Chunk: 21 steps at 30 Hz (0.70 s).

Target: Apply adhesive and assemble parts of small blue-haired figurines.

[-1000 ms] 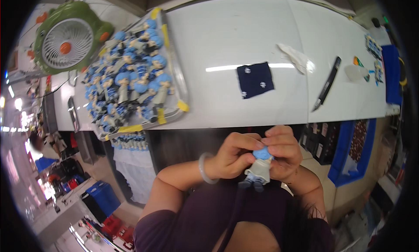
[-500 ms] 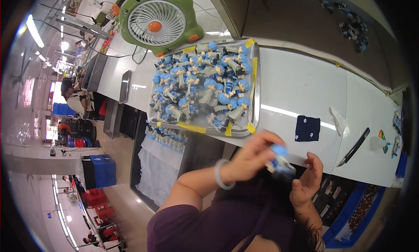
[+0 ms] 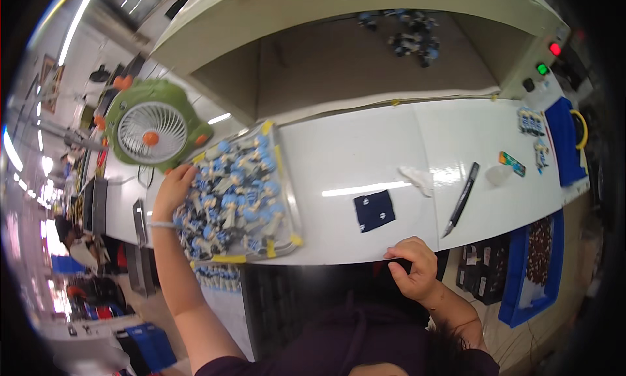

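Observation:
My left hand (image 3: 174,192) is at the far left edge of a metal tray (image 3: 295,214) with yellow tape on its rim. Its fingers are bent together against the pile of small blue-haired figurines (image 3: 238,197); whatever lies under the fingertips is hidden. By the front edge of the table, my right hand (image 3: 415,270) is raised with its fingers curled and the thumb held apart. Nothing shows in it. Beyond that hand, a dark navy cloth square (image 3: 375,211) with small white marks lies flat on the white table.
A green animal-shaped fan (image 3: 150,125) stands behind the tray. Right of the cloth lie a crumpled white tissue (image 3: 417,179), a black cutter knife (image 3: 462,200) and a small translucent cup (image 3: 498,174). A wide booth (image 3: 372,70) with more figurines rises behind. Blue bins (image 3: 515,291) stand lower right.
My left hand has gone from in front of me, where it held a figurine, to the tray's far left edge. The figurine is no longer seen between my hands. The view has swung right.

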Each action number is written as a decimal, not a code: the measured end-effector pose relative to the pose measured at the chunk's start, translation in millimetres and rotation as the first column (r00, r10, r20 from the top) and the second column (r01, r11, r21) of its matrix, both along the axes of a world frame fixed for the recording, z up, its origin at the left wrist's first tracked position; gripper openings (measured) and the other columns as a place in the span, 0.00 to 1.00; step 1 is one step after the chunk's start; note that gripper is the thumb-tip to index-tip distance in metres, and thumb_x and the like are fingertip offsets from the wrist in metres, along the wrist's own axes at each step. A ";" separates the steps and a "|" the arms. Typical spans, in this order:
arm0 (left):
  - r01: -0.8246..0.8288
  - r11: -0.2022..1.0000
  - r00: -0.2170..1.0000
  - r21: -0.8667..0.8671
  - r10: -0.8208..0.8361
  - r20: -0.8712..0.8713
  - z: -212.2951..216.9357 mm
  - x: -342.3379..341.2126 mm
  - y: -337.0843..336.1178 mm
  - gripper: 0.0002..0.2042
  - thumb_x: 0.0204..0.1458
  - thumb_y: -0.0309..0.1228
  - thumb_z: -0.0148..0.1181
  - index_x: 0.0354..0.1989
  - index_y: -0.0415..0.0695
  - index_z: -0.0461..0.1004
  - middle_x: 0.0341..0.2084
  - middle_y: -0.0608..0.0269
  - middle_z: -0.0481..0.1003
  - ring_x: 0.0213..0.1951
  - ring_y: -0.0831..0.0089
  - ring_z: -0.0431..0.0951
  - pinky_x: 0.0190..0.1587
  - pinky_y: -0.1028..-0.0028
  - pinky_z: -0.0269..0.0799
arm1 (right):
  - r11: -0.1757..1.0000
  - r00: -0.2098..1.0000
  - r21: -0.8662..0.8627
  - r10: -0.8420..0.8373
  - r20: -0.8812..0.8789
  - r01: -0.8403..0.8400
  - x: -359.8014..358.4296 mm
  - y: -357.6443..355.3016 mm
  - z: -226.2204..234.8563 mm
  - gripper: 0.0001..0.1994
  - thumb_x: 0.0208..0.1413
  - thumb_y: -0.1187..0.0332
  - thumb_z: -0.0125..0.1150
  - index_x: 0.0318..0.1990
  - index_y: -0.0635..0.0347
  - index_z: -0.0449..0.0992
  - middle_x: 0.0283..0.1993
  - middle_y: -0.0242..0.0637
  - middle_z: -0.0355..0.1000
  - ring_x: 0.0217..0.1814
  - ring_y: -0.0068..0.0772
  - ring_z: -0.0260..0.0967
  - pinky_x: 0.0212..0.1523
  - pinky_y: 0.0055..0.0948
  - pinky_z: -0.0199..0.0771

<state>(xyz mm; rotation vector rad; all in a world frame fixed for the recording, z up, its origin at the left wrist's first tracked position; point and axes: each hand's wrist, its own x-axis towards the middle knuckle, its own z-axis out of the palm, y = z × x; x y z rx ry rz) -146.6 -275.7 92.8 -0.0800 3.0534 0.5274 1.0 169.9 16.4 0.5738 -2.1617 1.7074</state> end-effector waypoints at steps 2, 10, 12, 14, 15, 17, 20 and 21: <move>0.008 0.999 0.998 0.052 -0.011 0.056 2.0 -7.9 9.4 0.13 0.51 0.36 0.45 0.32 0.37 0.70 0.24 0.57 0.71 0.29 0.68 0.71 0.33 0.73 0.64 | 0.999 0.999 0.015 -0.047 -0.004 0.047 -0.7 13.5 4.9 0.10 0.37 0.79 0.56 0.31 0.62 0.71 0.26 0.35 0.70 0.26 0.33 0.65 0.28 0.26 0.64; 0.313 0.939 0.929 -0.145 -0.335 -0.160 45.4 -19.5 179.4 0.09 0.45 0.32 0.52 0.33 0.41 0.71 0.25 0.50 0.72 0.31 0.56 0.72 0.34 0.65 0.66 | 0.950 0.931 0.111 -0.255 -0.259 0.292 -19.6 49.2 -3.0 0.12 0.33 0.79 0.57 0.31 0.60 0.72 0.18 0.32 0.65 0.16 0.31 0.59 0.17 0.26 0.57; 0.498 0.862 0.845 -0.097 -0.508 -0.169 42.0 -50.3 238.6 0.11 0.45 0.32 0.52 0.36 0.41 0.70 0.26 0.51 0.72 0.32 0.55 0.72 0.36 0.65 0.67 | 0.943 0.929 0.168 -0.232 -0.289 0.288 -18.8 51.7 -7.3 0.13 0.32 0.79 0.58 0.31 0.59 0.72 0.17 0.30 0.63 0.15 0.30 0.58 0.16 0.26 0.56; 0.544 0.800 0.807 -0.253 -0.582 -0.104 21.9 -100.6 287.0 0.14 0.43 0.32 0.53 0.40 0.41 0.68 0.29 0.51 0.72 0.34 0.56 0.72 0.38 0.65 0.67 | 0.932 0.926 0.222 -0.210 -0.312 0.286 -18.6 52.6 -11.9 0.14 0.29 0.78 0.59 0.31 0.57 0.73 0.14 0.28 0.59 0.14 0.29 0.57 0.15 0.26 0.54; 0.499 0.790 0.844 -0.355 -0.536 -0.006 11.6 -129.6 307.4 0.16 0.43 0.31 0.53 0.42 0.41 0.67 0.31 0.51 0.72 0.36 0.57 0.72 0.39 0.65 0.67 | 0.931 0.920 0.212 -0.220 -0.324 0.298 -18.8 53.1 -12.7 0.15 0.28 0.77 0.59 0.31 0.56 0.73 0.13 0.27 0.58 0.13 0.28 0.56 0.14 0.26 0.53; 0.444 0.674 0.561 -0.591 -0.723 -0.403 -39.3 -215.6 323.1 0.19 0.41 0.31 0.54 0.44 0.40 0.65 0.37 0.49 0.69 0.42 0.57 0.69 0.42 0.65 0.65 | 0.928 0.929 0.256 -0.181 -0.322 0.270 -15.5 55.6 -11.0 0.15 0.29 0.76 0.59 0.31 0.55 0.73 0.13 0.26 0.58 0.13 0.27 0.56 0.14 0.25 0.53; 0.262 0.718 0.441 -0.645 -0.684 -0.582 -60.6 -304.0 357.0 0.21 0.42 0.32 0.54 0.45 0.38 0.63 0.40 0.51 0.68 0.45 0.62 0.68 0.45 0.70 0.64 | 0.920 0.922 0.264 -0.193 -0.336 0.289 -18.2 56.3 -16.5 0.13 0.30 0.75 0.59 0.31 0.54 0.73 0.14 0.26 0.59 0.13 0.26 0.56 0.14 0.24 0.53; 0.328 0.732 0.456 -0.597 -0.677 -0.578 -46.0 -318.5 351.9 0.21 0.42 0.32 0.55 0.45 0.38 0.63 0.40 0.52 0.68 0.45 0.62 0.68 0.45 0.70 0.64 | 0.915 0.922 0.275 -0.198 -0.333 0.296 -18.8 56.4 -16.3 0.13 0.31 0.74 0.59 0.31 0.54 0.73 0.14 0.25 0.59 0.13 0.25 0.56 0.14 0.23 0.53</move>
